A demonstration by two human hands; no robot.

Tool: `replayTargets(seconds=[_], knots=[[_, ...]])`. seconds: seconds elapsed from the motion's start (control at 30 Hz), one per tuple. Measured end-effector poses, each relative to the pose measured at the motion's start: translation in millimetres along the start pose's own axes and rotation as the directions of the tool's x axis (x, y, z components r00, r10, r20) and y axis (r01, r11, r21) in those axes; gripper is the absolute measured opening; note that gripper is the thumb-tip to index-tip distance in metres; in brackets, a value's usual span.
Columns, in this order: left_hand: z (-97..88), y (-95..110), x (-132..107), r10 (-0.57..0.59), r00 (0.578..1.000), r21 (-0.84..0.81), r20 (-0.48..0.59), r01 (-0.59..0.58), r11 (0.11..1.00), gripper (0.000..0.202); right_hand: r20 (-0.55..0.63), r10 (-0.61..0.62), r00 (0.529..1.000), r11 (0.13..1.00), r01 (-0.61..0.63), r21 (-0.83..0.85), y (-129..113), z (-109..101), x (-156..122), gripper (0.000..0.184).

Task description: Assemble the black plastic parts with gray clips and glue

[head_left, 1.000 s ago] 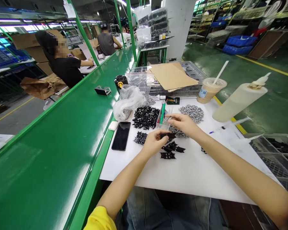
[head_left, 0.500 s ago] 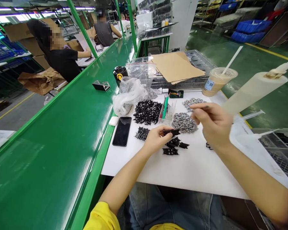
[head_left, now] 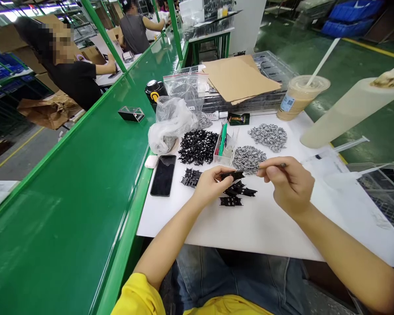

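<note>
1. Left hand [head_left: 209, 186] pinches a black plastic piece [head_left: 231, 175] between thumb and fingers, holding it above the white work board [head_left: 265, 232].
2. Right hand [head_left: 287, 186] pinches a thin dark pin [head_left: 272, 166] between thumb and forefinger, its other fingers curled. The pin points toward the black plastic piece; whether they touch is too small to tell.
3. Just below the left hand lie several black parts [head_left: 238, 197]. Beyond the hands sit a heap of black parts [head_left: 198, 146], two heaps of grey metal clips [head_left: 248, 159] and a clear tray [head_left: 226, 146] holding green-handled tools.
4. Left of the heaps lie a smartphone [head_left: 163, 175] and a plastic bag [head_left: 169, 124].
5. Across the green workbench [head_left: 68, 175], a co-worker [head_left: 75, 81] sits working.
</note>
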State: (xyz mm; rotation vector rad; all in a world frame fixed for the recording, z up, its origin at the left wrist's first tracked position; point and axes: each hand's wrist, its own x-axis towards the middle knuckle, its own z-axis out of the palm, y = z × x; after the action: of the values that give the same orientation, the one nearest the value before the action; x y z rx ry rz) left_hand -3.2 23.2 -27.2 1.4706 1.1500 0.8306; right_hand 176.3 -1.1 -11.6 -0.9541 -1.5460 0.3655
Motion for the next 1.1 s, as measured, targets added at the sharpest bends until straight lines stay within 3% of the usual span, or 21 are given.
replayTargets(seconds=[0.17,0.27,0.43,0.73,1.1], knots=[[-0.4,0.7,-0.2,-0.004,1.0,-0.019,-0.014,0.003,1.0,0.022,-0.049,-0.049,0.998,0.998,0.051,0.04,2.0,0.4,-2.0,0.015],[-1.1,1.3,0.9,-0.057,0.998,-0.09,-0.007,0.056,0.994,0.02,-0.098,-0.154,0.983,0.98,0.165,0.113,3.7,-1.5,-4.2,0.016],[-1.3,3.8,2.7,-0.105,0.994,-0.239,0.003,0.102,0.966,0.013,0.057,-0.335,0.94,0.941,0.331,0.076,0.0,-4.6,-4.4,0.021],[-0.7,8.4,1.7,-0.098,0.995,-0.318,0.021,0.1,0.943,0.009,0.121,-0.336,0.934,0.94,0.341,-0.02,-2.1,-2.3,-0.5,0.022],[-2.6,5.8,0.7,-0.07,0.997,-0.284,0.019,0.073,0.956,0.011,0.14,-0.373,0.917,0.927,0.376,0.004,-2.7,-3.1,-1.9,0.02]])
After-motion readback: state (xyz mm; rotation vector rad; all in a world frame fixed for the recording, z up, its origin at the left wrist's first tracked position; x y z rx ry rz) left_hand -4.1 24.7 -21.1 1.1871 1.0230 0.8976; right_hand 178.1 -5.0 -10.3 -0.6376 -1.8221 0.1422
